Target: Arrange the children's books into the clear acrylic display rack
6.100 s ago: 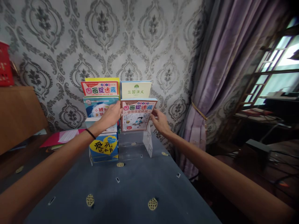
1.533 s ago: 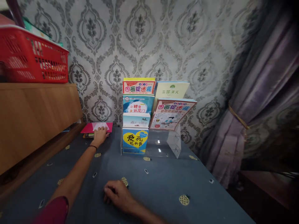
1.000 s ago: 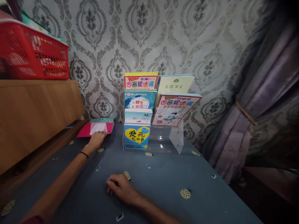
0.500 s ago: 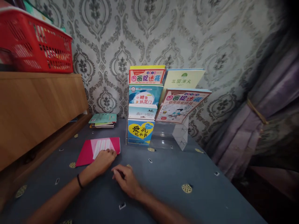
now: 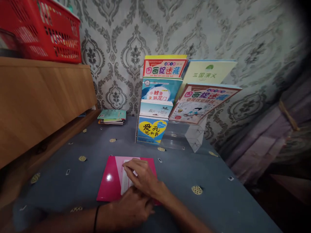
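A pink book (image 5: pixel 109 179) with a pale panel of print lies flat on the table in front of me. My left hand (image 5: pixel 133 207), with a dark band at the wrist, is closed at the book's near edge; its fingertips are partly hidden. Crossing above it, my right hand (image 5: pixel 143 176) is over the pale panel, its fingers bent and together with nothing visible in them. Whether its fingertips touch the cover I cannot tell.
A clear book stand (image 5: pixel 196 134) holds several upright books, among them a blue one with a yellow heart (image 5: pixel 152 129). Left of it sits a small book stack (image 5: pixel 111 115). A wooden cabinet (image 5: pixel 46 106) carries a red basket (image 5: pixel 60 35). A curtain (image 5: pixel 269 129) hangs at the right.
The pink book has slid right and nearer to me, along with my left hand. My right hand has moved over the book, and the view has shifted a little.
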The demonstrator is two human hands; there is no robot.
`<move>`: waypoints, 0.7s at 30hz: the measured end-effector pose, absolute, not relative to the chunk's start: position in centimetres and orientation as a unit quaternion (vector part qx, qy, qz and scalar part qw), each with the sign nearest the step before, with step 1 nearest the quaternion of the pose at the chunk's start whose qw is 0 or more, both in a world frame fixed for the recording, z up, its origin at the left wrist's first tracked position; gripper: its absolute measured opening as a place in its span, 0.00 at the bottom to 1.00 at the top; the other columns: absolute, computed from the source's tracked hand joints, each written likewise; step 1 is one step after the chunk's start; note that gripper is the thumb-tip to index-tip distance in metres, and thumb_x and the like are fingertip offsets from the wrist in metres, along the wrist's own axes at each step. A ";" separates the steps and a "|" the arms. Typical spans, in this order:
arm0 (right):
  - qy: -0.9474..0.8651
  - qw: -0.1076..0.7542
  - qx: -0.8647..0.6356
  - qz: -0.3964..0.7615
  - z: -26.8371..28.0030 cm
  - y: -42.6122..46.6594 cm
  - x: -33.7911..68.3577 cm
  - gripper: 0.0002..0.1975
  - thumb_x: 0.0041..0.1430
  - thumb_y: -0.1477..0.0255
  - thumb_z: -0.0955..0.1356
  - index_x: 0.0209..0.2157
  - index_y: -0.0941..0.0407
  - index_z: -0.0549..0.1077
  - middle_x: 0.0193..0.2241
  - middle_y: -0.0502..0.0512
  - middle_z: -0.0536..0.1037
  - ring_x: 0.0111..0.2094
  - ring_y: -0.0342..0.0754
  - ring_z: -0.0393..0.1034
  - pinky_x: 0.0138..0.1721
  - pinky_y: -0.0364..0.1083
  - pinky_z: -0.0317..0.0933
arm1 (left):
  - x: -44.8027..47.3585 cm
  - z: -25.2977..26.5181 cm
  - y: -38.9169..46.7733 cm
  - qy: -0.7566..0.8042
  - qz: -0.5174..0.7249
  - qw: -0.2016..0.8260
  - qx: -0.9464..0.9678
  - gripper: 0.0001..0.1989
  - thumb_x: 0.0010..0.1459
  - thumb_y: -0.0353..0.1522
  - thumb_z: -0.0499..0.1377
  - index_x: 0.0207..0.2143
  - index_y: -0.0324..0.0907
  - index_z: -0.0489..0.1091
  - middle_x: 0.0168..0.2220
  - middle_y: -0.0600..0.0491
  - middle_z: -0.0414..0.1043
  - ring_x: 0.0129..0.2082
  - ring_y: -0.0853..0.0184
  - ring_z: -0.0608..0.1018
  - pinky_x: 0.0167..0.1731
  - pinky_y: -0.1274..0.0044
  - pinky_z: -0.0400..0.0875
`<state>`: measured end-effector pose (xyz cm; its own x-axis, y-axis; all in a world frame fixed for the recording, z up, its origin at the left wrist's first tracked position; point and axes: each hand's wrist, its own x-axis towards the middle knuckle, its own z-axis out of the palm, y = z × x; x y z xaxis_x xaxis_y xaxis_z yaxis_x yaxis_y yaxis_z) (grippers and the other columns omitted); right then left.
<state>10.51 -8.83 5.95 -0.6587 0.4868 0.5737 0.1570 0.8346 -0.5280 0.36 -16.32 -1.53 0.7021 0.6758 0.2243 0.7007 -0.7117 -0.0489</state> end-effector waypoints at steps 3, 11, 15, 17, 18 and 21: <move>-0.859 0.329 -0.263 0.293 4.0 -7.8 10.2 0.16 0.73 0.65 0.59 0.42 0.54 0.76 0.40 0.55 0.81 0.43 0.48 0.74 0.47 0.47 0.65 | -0.7 -0.8 -16.3 -0.372 -0.132 0.031 -0.918 0.14 0.71 0.34 0.51 0.53 0.42 0.70 0.50 0.48 0.77 0.50 0.60 0.78 0.51 0.67 0.74; -0.798 0.356 -0.318 0.368 -1.3 -5.3 9.4 0.21 0.73 0.61 0.55 0.51 0.55 0.72 0.50 0.61 0.77 0.53 0.51 0.71 0.57 0.51 0.62 | -4.7 -0.9 -13.4 -0.461 -0.123 -0.006 -0.879 0.16 0.70 0.31 0.50 0.57 0.41 0.67 0.57 0.45 0.72 0.61 0.60 0.71 0.65 0.62 0.62; -0.813 0.349 -0.312 0.346 -2.0 -5.3 9.5 0.22 0.73 0.61 0.54 0.54 0.57 0.71 0.53 0.63 0.76 0.57 0.52 0.68 0.60 0.54 0.60 | -6.6 -1.1 -11.5 -0.524 -0.117 0.001 -0.844 0.19 0.71 0.33 0.50 0.61 0.40 0.65 0.61 0.42 0.69 0.63 0.58 0.69 0.64 0.60 0.62; -0.824 0.339 -0.311 0.332 -2.2 -5.4 9.6 0.22 0.73 0.62 0.55 0.56 0.58 0.70 0.55 0.65 0.75 0.59 0.52 0.67 0.62 0.56 0.59 | -8.1 -1.2 -10.9 -0.560 -0.115 0.008 -0.820 0.21 0.71 0.34 0.49 0.63 0.39 0.63 0.64 0.40 0.66 0.64 0.58 0.68 0.64 0.60 0.62; -0.830 0.331 -0.311 0.323 -2.3 -5.4 9.6 0.22 0.73 0.62 0.55 0.57 0.58 0.69 0.56 0.65 0.74 0.60 0.53 0.66 0.63 0.56 0.58 | -9.0 -1.3 -10.6 -0.581 -0.112 0.011 -0.806 0.22 0.71 0.35 0.49 0.63 0.38 0.62 0.64 0.40 0.65 0.65 0.57 0.68 0.64 0.60 0.62; -0.857 0.295 -0.315 0.283 -2.2 -5.8 9.6 0.21 0.73 0.63 0.57 0.60 0.56 0.67 0.60 0.64 0.71 0.63 0.53 0.62 0.65 0.57 0.56 | -11.2 -1.7 -10.2 -0.625 -0.102 0.022 -0.773 0.22 0.72 0.35 0.47 0.63 0.36 0.64 0.65 0.39 0.63 0.66 0.57 0.66 0.64 0.60 0.62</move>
